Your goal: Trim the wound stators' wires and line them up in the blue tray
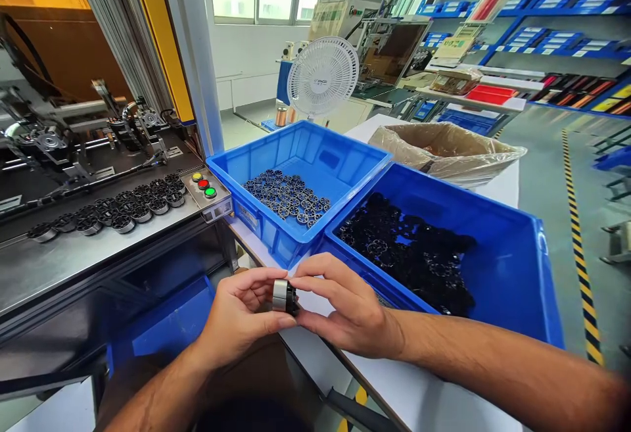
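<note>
Head view: the left hand and right hand pinch one silver-and-black cylindrical piece below centre, fingertips closed to its width. From there, similar silver-and-black pieces at ten o'clock on the grey metal bench appear done; grey-rimmed round parts at twelve and heaped black parts at two, in blue plastic bins, apparently remain.

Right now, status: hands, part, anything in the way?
Left hand and right hand both on silver-black part. Black side toward right hand. Nothing visibly blocking; blue bins beyond.
</note>
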`<state>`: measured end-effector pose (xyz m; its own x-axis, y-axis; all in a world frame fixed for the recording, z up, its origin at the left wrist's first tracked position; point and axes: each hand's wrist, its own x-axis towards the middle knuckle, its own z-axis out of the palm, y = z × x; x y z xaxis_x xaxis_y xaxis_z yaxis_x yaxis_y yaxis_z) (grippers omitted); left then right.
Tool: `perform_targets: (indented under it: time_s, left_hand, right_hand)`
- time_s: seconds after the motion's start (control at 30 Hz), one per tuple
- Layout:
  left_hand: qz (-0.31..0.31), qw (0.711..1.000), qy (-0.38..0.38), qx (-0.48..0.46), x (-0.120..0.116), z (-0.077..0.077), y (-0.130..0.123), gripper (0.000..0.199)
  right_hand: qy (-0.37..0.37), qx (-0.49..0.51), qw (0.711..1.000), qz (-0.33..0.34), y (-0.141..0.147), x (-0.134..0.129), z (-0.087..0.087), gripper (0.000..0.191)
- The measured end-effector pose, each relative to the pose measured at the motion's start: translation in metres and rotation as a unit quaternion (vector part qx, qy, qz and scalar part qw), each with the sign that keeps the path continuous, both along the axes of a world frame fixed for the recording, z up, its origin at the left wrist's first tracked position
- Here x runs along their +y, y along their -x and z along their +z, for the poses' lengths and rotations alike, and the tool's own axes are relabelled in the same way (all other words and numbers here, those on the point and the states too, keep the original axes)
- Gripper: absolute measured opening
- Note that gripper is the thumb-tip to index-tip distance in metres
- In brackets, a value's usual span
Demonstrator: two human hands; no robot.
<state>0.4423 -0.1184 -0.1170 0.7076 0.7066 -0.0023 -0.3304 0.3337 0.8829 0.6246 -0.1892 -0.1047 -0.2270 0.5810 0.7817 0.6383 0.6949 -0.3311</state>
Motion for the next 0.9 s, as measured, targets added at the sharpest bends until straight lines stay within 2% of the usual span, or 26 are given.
perform_targets:
  time_s: [0.43,0.57,0.7,0.8,0.9]
  left_hand:
    - [-0.003,1.000,0.006,0.002,-0.001,-0.006,0.002,0.047]
    - [-0.009,1.000,0.012,0.020,0.001,-0.005,0.003,0.049]
    - [-0.017,0.998,0.005,0.054,0.005,-0.005,0.005,0.050]
    - [-0.014,0.995,-0.024,0.095,0.005,-0.005,0.006,0.051]
    - [0.024,0.990,-0.057,0.127,0.000,-0.008,0.006,0.049]
  right_hand:
    - [-0.016,-0.056,0.998,0.010,-0.005,0.003,0.000,0.042]
    - [-0.059,-0.089,0.994,0.007,-0.007,0.005,-0.001,0.042]
    - [-0.107,-0.145,0.984,0.001,-0.009,0.008,0.001,0.032]
    - [-0.124,-0.147,0.981,-0.009,-0.010,0.011,0.005,0.023]
    - [-0.154,-0.153,0.976,-0.021,-0.011,0.015,0.005,0.019]
